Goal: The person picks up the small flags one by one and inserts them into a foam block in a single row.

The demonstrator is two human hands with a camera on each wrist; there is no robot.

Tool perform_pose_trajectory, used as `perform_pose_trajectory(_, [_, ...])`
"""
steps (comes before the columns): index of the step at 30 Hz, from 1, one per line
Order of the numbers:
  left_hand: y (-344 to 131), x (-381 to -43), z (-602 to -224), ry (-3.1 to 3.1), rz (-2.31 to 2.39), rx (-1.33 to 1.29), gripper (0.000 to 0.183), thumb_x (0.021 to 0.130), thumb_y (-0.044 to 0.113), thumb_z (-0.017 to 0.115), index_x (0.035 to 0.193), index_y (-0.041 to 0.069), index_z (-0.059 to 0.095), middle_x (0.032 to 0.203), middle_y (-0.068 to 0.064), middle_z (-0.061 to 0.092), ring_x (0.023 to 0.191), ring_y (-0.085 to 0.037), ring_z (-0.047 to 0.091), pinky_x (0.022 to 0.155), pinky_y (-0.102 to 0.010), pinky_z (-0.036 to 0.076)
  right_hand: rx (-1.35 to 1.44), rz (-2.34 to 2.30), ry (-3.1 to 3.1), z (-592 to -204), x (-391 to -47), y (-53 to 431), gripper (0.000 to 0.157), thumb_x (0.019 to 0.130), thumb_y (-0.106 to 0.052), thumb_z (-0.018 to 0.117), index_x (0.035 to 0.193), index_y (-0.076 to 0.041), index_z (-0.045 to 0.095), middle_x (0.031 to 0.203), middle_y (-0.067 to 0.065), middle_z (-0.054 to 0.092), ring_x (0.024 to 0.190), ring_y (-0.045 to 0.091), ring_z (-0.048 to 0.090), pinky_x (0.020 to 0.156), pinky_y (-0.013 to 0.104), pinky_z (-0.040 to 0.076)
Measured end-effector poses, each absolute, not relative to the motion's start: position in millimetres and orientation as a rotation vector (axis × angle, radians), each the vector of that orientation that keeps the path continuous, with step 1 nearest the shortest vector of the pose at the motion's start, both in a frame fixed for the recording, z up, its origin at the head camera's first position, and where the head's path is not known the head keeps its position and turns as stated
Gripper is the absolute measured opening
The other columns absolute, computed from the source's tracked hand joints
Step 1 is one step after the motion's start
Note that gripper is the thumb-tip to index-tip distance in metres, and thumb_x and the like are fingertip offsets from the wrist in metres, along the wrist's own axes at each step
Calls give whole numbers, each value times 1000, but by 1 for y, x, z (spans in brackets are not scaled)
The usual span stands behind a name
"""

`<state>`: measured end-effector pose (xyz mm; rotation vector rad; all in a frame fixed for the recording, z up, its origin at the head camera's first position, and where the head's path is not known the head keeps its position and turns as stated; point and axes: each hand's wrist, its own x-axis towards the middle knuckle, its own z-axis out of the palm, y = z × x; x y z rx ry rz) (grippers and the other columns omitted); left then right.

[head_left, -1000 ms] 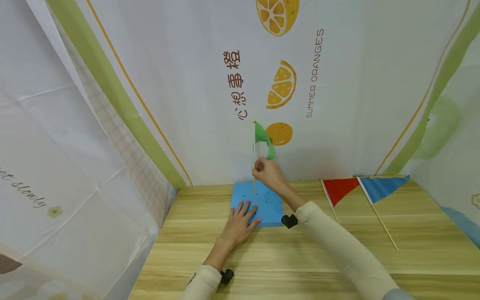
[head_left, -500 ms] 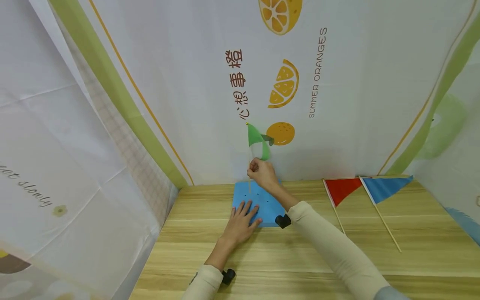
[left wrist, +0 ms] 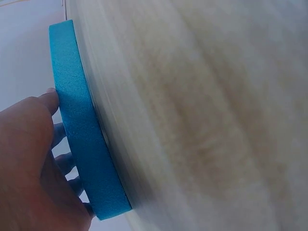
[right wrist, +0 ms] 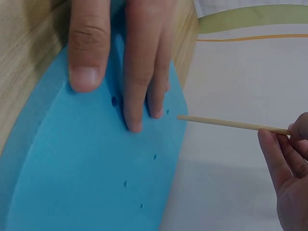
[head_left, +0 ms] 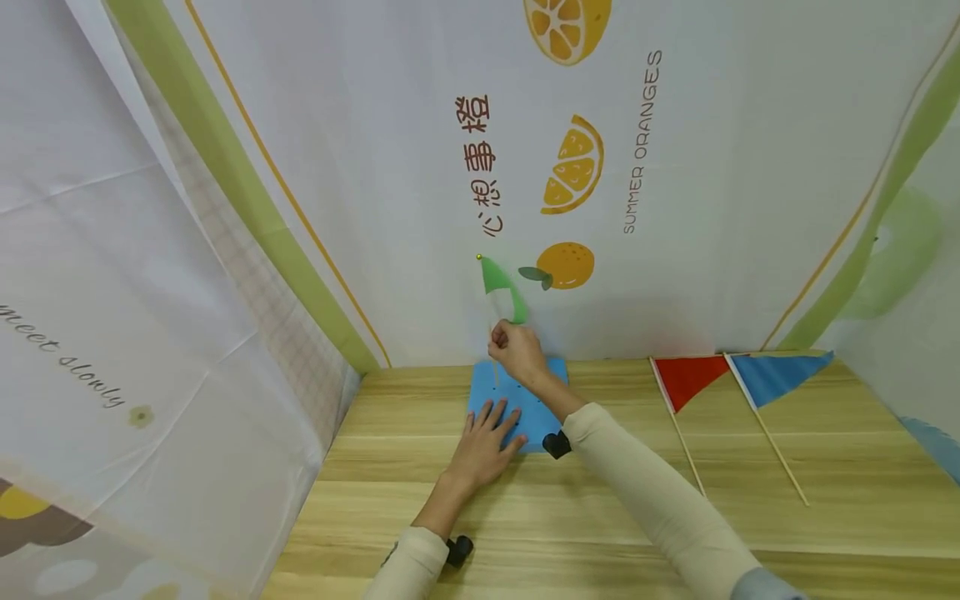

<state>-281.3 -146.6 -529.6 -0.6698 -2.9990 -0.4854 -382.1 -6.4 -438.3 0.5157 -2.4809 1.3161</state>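
A blue foam block (head_left: pixel 536 417) with several small holes in its top lies at the back of the table. My left hand (head_left: pixel 480 450) rests on its front left part, fingers spread. In the left wrist view, the block's side edge (left wrist: pixel 82 125) faces the camera. With thumb and fingertips, my right hand (head_left: pixel 519 354) pinches the thin wooden stick of a small green and white flag (head_left: pixel 497 275). The stick (right wrist: pixel 216 121) points down at the block. Its bare tip appears just apart from a hole near the back left corner.
A red pennant flag (head_left: pixel 682 379) and a blue pennant flag (head_left: pixel 780 379) lie on the wooden table (head_left: pixel 600 517) to the right. Behind stands a white curtain (head_left: pixel 360 167) printed with oranges. Another cloth (head_left: pixel 150 275) hangs on the left.
My right hand has moved the green and white flag leftward over the block, its top tilting a little left. The left hand has stayed on the block. The view has shifted slightly.
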Motion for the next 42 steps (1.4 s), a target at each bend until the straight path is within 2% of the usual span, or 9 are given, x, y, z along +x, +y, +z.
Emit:
perform_pose_trajectory(23, [-145, -284, -527, -2983, -467, -688, 60, 112, 51, 49, 164, 19, 46, 175, -13, 32, 163, -42, 25, 129, -70, 22, 543, 1229, -2489, -457, -383, -13, 7, 101, -9, 73, 97, -6, 70, 95, 12, 77, 88, 27, 75, 78, 41, 63])
perform_pose_trajectory(42, [-148, -284, -530, -2997, -460, -695, 62, 112, 51, 48, 165, 19, 44, 175, -15, 31, 163, -43, 24, 130, -70, 21, 557, 1213, -2565, -466, -384, -13, 9, 103, -15, 73, 105, -6, 73, 104, 10, 78, 97, 26, 77, 86, 40, 64])
